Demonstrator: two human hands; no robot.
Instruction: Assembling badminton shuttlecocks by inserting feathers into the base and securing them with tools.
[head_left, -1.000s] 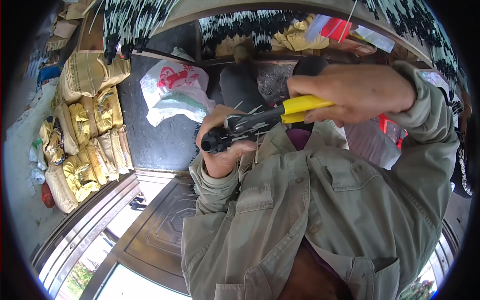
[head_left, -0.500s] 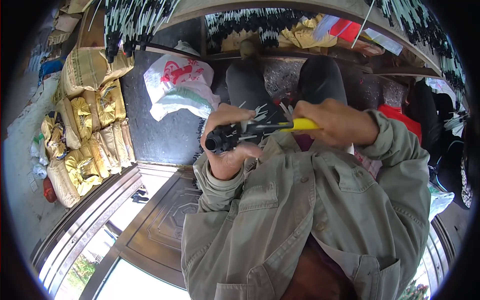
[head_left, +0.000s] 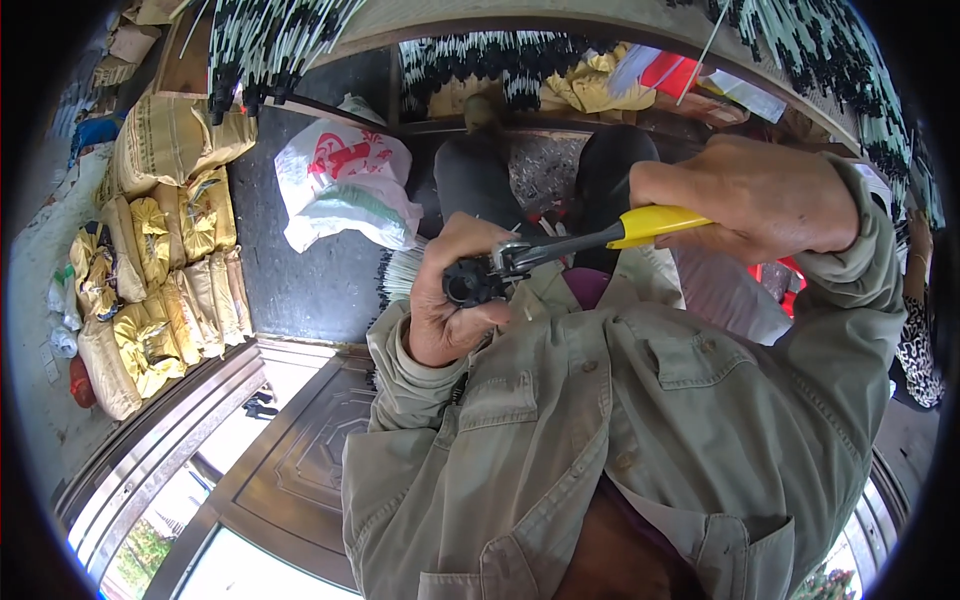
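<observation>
In front of my chest, my left hand [head_left: 453, 292] is closed round a small cluster of black, round-ended pieces [head_left: 468, 284], their open ends facing up. My right hand [head_left: 745, 195] grips yellow-handled pliers [head_left: 575, 245], the handles closed together in the fist. The metal jaws of the pliers rest against the black pieces beside my left thumb and fingers. A small pale scrap lies near the left thumb. The jaws hide part of the cluster, so what is between them cannot be made out.
A wooden rack edge [head_left: 480, 17] crosses the far side, with many thin white sticks with black ends [head_left: 270, 50]. A white plastic bag [head_left: 345, 180] stands on the left, near stacked brown sacks [head_left: 130, 260]. A brown door [head_left: 300, 450] is lower left. Another person's patterned sleeve shows far right.
My right hand has moved right and away from my left, with the pliers' handles now further out. The white stick ends that stood out from the cluster are mostly gone from view.
</observation>
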